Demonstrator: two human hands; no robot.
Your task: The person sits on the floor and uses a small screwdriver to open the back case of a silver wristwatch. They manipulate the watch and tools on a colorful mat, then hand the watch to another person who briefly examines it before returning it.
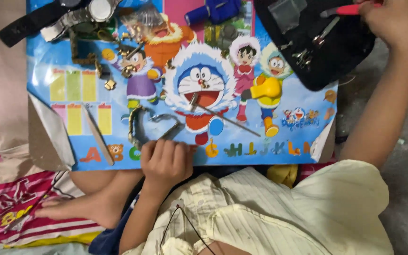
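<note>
Left hand (165, 160): fingers curled, knuckles resting on the near edge of a colourful cartoon poster board (72, 56); grip closed over the end of a metal watch bracelet (140, 125), though whether it truly clamps it cannot be told. The bracelet lies looped on the board just beyond the knuckles, near the middle of the near edge. Right hand (386, 21): at the far right corner, over an open black tool case (350, 52), grip closed on a red-handled tool (348, 9). Thin metal rod (225, 118): lying slantwise mid-board. Pale flat stick (97, 134): near the left edge. Loose gold links (109, 84) and watch parts (90, 12): far left corner. Blue tool (213, 10): far edge, centre. Striped red cloth (10, 198): below the board's near left corner.
</note>
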